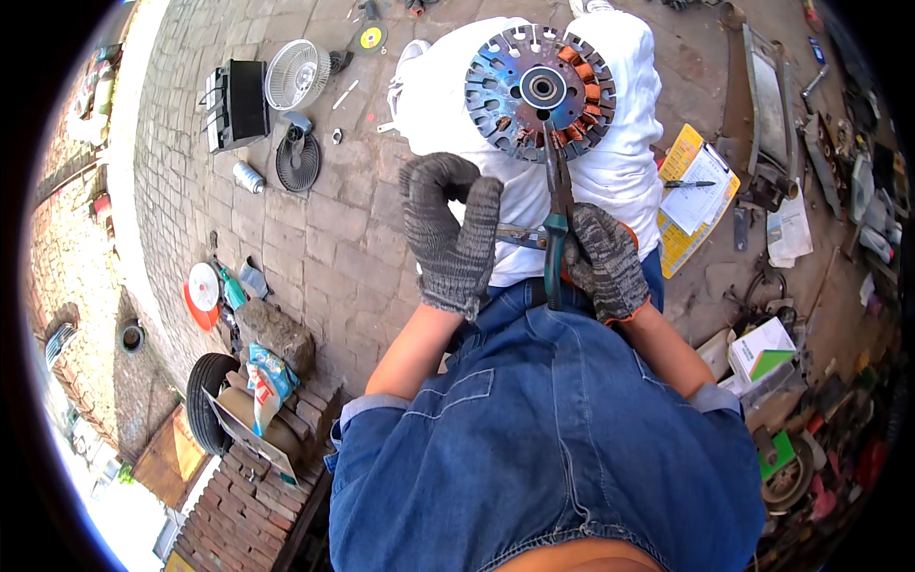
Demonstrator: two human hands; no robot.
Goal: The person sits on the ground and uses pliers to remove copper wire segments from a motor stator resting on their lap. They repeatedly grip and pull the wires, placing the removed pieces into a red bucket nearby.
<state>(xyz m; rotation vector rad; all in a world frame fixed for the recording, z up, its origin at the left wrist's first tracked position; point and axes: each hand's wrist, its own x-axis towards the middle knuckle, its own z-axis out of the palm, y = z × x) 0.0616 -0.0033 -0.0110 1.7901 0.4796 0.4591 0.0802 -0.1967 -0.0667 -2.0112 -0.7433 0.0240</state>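
A round slotted motor stator with copper coils on one side rests on the white cloth over my legs. My right hand, in a grey knit glove, is closed on green-handled pliers, whose jaws reach the stator's lower part. A horizontal metal tool lies behind the pliers, partly hidden. My left hand, also gloved, is curled left of the pliers, thumb and fingers bent toward each other; whatever it may hold is too hidden to make out.
Around me on the paving are a fan cage, black box, spray can, yellow clipboard with papers and pen, and metal parts. A tyre and bricks are lower left; clutter with white boxes lies lower right.
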